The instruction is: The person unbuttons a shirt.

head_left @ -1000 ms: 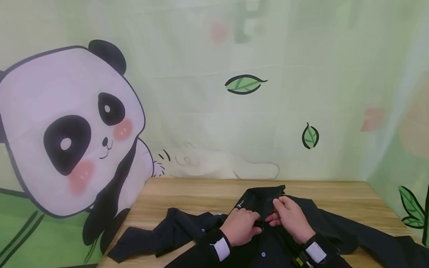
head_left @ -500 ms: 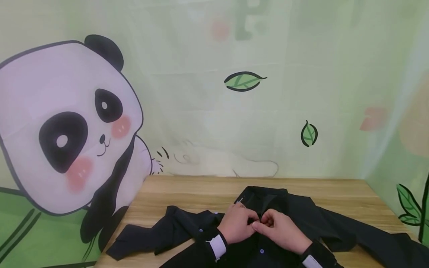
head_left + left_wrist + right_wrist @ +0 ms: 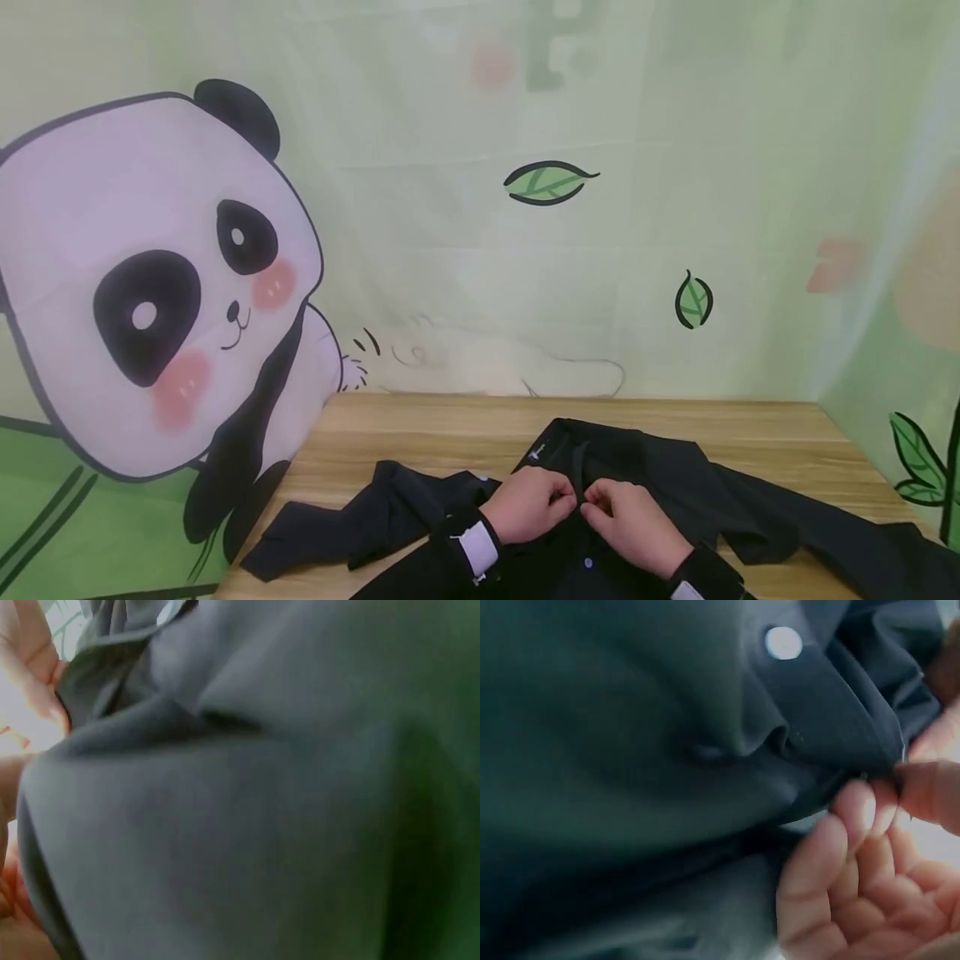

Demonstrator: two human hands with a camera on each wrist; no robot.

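Note:
A dark button-up shirt (image 3: pixel 675 483) lies spread on the table, with its collar toward the far side and a sleeve out to each side. My left hand (image 3: pixel 527 505) pinches the front edge just below the collar. Close beside it, my right hand (image 3: pixel 636 527) pinches the same edge between thumb and finger. A pale button (image 3: pixel 588 563) shows on the front below the hands. Dark cloth (image 3: pixel 210 847) fills most of the left wrist view. In the right wrist view, curled fingertips meet at the cloth near a white button (image 3: pixel 784 643); what lies between them is hidden.
The wooden table (image 3: pixel 427 425) ends in front of a green backdrop (image 3: pixel 450 275) printed with a large panda (image 3: pixel 172 208) and leaves. The left sleeve (image 3: pixel 322 533) reaches toward the table's left edge, and the other sleeve (image 3: pixel 840 525) extends to the right.
My right hand has come down from the collar area to beside my left hand, and the raised collar flap has dropped. In the last half second the hands have drawn slightly apart.

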